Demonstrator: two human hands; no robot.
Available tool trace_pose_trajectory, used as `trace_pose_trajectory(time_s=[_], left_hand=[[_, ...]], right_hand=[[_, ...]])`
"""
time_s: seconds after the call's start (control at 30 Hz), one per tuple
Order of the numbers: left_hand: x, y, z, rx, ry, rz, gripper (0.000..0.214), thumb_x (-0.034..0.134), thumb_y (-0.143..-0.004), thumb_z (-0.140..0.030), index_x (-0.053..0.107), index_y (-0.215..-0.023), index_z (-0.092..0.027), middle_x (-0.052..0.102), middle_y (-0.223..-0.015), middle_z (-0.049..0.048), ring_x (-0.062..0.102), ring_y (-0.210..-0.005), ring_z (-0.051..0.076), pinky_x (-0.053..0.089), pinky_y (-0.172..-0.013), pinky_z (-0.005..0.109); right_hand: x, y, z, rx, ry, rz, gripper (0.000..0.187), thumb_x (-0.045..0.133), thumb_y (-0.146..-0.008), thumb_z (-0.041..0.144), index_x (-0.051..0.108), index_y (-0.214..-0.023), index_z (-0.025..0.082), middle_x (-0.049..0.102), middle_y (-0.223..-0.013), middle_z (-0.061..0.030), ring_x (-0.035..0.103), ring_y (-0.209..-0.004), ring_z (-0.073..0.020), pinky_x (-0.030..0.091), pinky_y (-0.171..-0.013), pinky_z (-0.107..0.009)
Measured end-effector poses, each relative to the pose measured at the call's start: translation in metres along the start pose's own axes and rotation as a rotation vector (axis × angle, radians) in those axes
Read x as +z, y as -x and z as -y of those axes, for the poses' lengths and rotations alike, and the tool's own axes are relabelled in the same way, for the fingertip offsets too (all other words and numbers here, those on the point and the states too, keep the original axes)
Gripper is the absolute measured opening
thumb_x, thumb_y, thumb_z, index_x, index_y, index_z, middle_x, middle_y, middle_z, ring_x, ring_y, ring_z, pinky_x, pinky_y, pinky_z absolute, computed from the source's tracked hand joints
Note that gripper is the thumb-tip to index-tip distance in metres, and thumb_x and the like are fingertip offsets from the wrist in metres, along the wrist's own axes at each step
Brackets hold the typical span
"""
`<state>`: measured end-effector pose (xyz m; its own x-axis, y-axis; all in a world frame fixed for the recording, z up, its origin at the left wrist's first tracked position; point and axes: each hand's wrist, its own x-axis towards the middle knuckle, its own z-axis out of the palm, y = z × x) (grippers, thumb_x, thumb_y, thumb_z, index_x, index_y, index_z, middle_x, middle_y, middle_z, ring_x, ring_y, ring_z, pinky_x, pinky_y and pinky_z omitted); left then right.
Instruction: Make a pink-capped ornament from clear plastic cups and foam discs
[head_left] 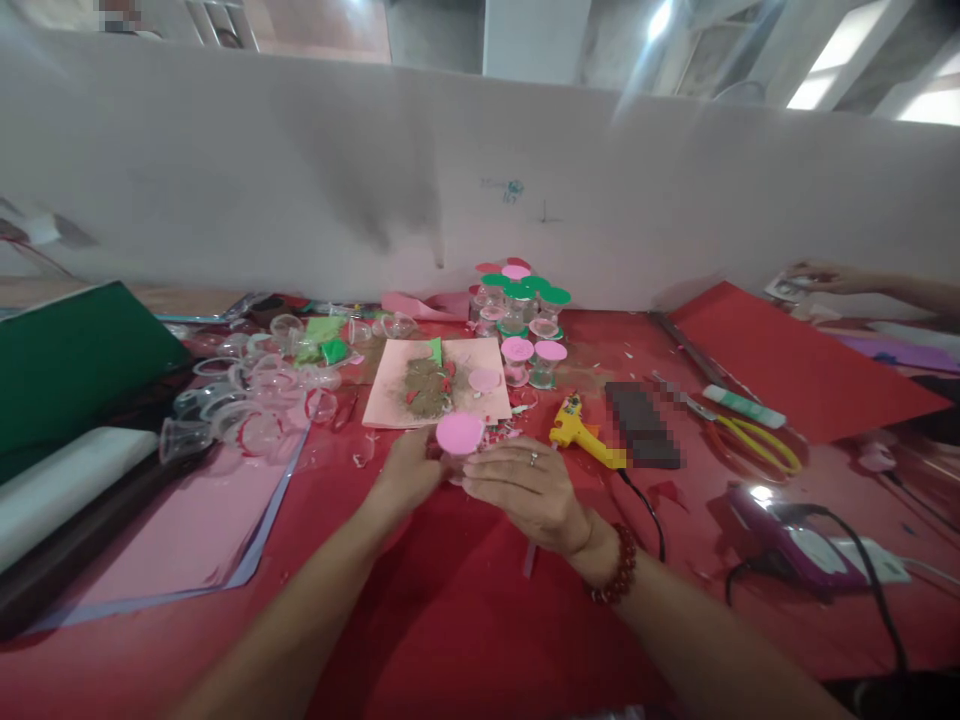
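Note:
Between my two hands is a clear plastic cup topped with a pink paper disc (460,434). My left hand (411,468) closes on its left side, and the fingers of my right hand (532,488) wrap its right side; much of the cup is hidden behind them. Just beyond lies a pale pink sheet (390,375) with brown glittery smears, paper scraps and another pink disc (484,380) on it. Two similar pink-topped cups (550,365) stand behind it, near a stacked group with green discs (519,291). A yellow glue gun (585,432) rests right of my right hand.
Loose clear cups (247,400) pile up at left, above pink paper sheets (195,520). On the right are a dark pixelated slab (643,425), yellow-handled scissors (757,440), a glue stick (744,406), red card (787,365) and a purple corded device (795,545). Another person's hand (829,275) is at far right.

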<state>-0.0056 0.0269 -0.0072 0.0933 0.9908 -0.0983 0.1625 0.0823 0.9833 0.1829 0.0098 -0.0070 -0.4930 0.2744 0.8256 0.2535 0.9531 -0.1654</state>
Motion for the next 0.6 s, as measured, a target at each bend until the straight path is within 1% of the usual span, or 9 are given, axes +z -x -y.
trace_pose_trajectory(time_s=[0.07, 0.13, 0.23, 0.3, 0.33, 0.4, 0.47, 0.53, 0.6], left_hand=[[-0.003, -0.002, -0.001, -0.07, 0.017, -0.037, 0.042, 0.074, -0.055, -0.02, 0.07, -0.095, -0.009, 0.075, -0.089, 0.0112, 0.066, -0.08, 0.024, 0.051, -0.076, 0.036], [-0.005, -0.002, -0.003, -0.078, 0.031, -0.008, 0.046, 0.077, -0.054, -0.022, 0.069, -0.097, -0.009, 0.075, -0.093, 0.0119, 0.066, -0.082, 0.024, 0.051, -0.077, 0.036], [-0.002, 0.0, -0.007, -0.014, 0.019, 0.051, 0.046, 0.075, -0.052, -0.015, 0.07, -0.097, -0.011, 0.075, -0.095, 0.0086, 0.066, -0.087, 0.024, 0.05, -0.082, 0.035], [0.002, 0.003, -0.01, 0.022, 0.01, 0.106, 0.043, 0.071, -0.052, -0.011, 0.071, -0.095, -0.013, 0.075, -0.091, 0.0054, 0.066, -0.086, 0.023, 0.05, -0.083, 0.035], [0.004, 0.004, -0.011, 0.035, 0.008, 0.144, 0.041, 0.069, -0.053, -0.009, 0.071, -0.094, -0.014, 0.075, -0.089, 0.0042, 0.065, -0.084, 0.022, 0.05, -0.083, 0.035], [0.007, 0.006, -0.012, 0.057, 0.004, 0.222, 0.038, 0.065, -0.054, -0.008, 0.072, -0.09, -0.015, 0.074, -0.084, 0.0029, 0.065, -0.081, 0.022, 0.05, -0.081, 0.035], [0.008, 0.006, -0.012, 0.078, 0.005, 0.27, 0.037, 0.063, -0.054, -0.007, 0.072, -0.089, -0.015, 0.074, -0.083, 0.0028, 0.064, -0.08, 0.021, 0.05, -0.081, 0.036], [0.007, 0.005, -0.012, 0.088, 0.026, 0.251, 0.038, 0.063, -0.054, -0.007, 0.072, -0.09, -0.016, 0.074, -0.085, 0.0034, 0.064, -0.081, 0.021, 0.049, -0.083, 0.036], [0.005, 0.004, -0.012, 0.057, 0.06, 0.176, 0.038, 0.062, -0.055, -0.008, 0.072, -0.091, -0.016, 0.074, -0.089, 0.0049, 0.063, -0.082, 0.021, 0.049, -0.082, 0.035]], right_hand=[[-0.002, -0.003, 0.004, 0.05, 0.015, -0.038, 0.022, 0.053, -0.093, 0.014, 0.07, -0.102, 0.024, 0.078, -0.092, -0.0029, 0.072, -0.083, -0.0149, 0.057, -0.079, -0.033], [-0.002, -0.005, 0.006, 0.2, 0.029, -0.103, 0.017, 0.054, -0.095, 0.022, 0.071, -0.092, 0.022, 0.075, -0.074, -0.0023, 0.068, -0.065, -0.0141, 0.053, -0.067, -0.029], [-0.001, -0.007, 0.004, 0.578, -0.003, -0.129, 0.037, 0.047, -0.098, 0.038, 0.062, -0.069, 0.02, 0.06, -0.052, 0.0001, 0.054, -0.048, -0.0125, 0.042, -0.053, -0.025], [0.001, -0.009, 0.001, 0.824, -0.104, -0.077, 0.039, 0.043, -0.098, 0.044, 0.056, -0.07, 0.02, 0.051, -0.049, 0.0033, 0.049, -0.045, -0.0113, 0.035, -0.048, -0.023], [0.002, -0.01, -0.001, 0.907, -0.171, -0.037, 0.036, 0.045, -0.096, 0.046, 0.054, -0.073, 0.02, 0.049, -0.05, 0.0047, 0.047, -0.045, -0.0107, 0.033, -0.047, -0.023], [0.004, -0.012, -0.004, 0.986, -0.303, 0.044, 0.032, 0.052, -0.091, 0.048, 0.053, -0.076, 0.02, 0.049, -0.054, 0.0057, 0.046, -0.047, -0.0099, 0.032, -0.047, -0.022], [0.005, -0.013, -0.006, 1.014, -0.401, 0.085, 0.032, 0.054, -0.089, 0.046, 0.05, -0.07, 0.02, 0.048, -0.054, 0.006, 0.044, -0.048, -0.0095, 0.032, -0.048, -0.021], [0.006, -0.013, -0.008, 1.043, -0.455, 0.064, 0.033, 0.052, -0.089, 0.043, 0.047, -0.065, 0.02, 0.045, -0.052, 0.0065, 0.042, -0.048, -0.0092, 0.033, -0.049, -0.021], [0.006, -0.012, -0.01, 1.082, -0.482, 0.024, 0.035, 0.05, -0.09, 0.044, 0.046, -0.064, 0.021, 0.042, -0.049, 0.0074, 0.04, -0.046, -0.009, 0.032, -0.048, -0.022]])
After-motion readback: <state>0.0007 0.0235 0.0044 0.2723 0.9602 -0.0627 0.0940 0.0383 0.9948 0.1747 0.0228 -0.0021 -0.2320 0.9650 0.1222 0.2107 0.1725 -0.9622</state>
